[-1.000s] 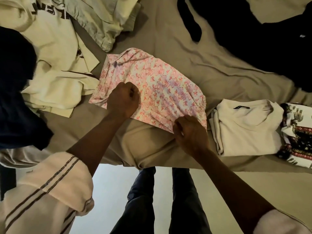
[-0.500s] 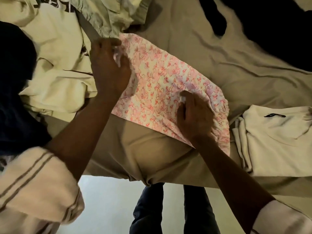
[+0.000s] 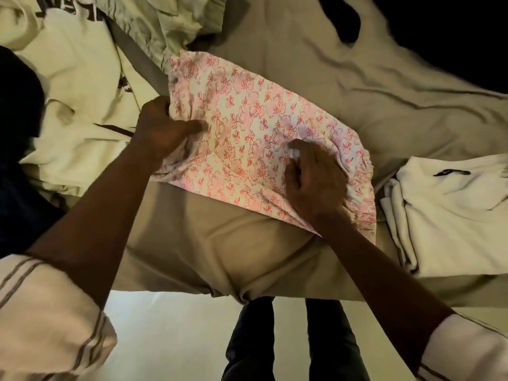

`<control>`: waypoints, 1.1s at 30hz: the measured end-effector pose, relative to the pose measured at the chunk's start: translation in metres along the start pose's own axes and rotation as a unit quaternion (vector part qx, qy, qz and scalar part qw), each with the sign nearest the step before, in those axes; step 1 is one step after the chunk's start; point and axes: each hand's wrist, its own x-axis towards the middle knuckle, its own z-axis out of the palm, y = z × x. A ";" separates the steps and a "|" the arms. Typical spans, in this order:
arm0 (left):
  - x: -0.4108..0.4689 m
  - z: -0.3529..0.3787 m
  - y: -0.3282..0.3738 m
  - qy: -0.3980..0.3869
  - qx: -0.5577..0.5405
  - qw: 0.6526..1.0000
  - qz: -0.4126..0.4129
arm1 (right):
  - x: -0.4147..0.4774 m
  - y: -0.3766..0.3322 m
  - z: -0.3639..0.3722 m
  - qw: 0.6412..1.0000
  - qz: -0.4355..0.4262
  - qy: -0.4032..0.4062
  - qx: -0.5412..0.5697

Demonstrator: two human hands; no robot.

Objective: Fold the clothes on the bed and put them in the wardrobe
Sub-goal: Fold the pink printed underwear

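A pink floral garment [image 3: 247, 127] is lying partly folded on the beige bed sheet [image 3: 316, 64], near the bed's front edge, between a pile of unfolded cream clothes [image 3: 74, 86] on the left and a folded white top [image 3: 450, 213] on the right. The left hand [image 3: 162, 130] is gripping the garment's left edge — fingers curled around a bunched fold of the fabric, thumb pressing on top of the print. The right hand [image 3: 313, 182] is resting on the garment's right portion with its fingers bent and pinching a small gather of cloth near the ruffled hem; the fabric is rising in a soft ridge just beyond the fingertips. Both forearms are reaching in from cream sleeves with dark stripes [image 3: 46, 312]. A crumpled pale green garment [image 3: 165, 20] is lying beyond the floral piece at the top, touching its upper corner, and dark clothing [image 3: 439, 31] is spreading across the upper right of the bed. Another dark item [image 3: 16, 149] is sitting at the far left edge. Below the bed's edge, the person's dark trouser legs [image 3: 291, 339] are showing above a pale floor
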 end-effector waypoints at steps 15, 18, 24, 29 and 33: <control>-0.120 0.100 0.073 -0.062 0.026 0.987 0.146 | 0.037 -0.012 -0.042 0.754 0.320 -0.155 0.552; -0.126 0.110 0.070 -0.135 -0.108 0.979 0.104 | 0.043 -0.011 -0.050 0.726 0.345 -0.169 0.570; -0.117 0.082 0.026 0.114 0.028 0.992 0.037 | 0.046 -0.013 -0.035 0.862 0.306 -0.100 0.391; -0.103 0.079 0.003 0.005 0.057 0.998 -0.003 | 0.040 -0.025 -0.032 0.911 0.342 0.008 0.232; -0.095 0.075 -0.007 -0.032 -0.017 0.999 -0.021 | 0.004 -0.048 -0.038 0.953 0.253 0.003 0.166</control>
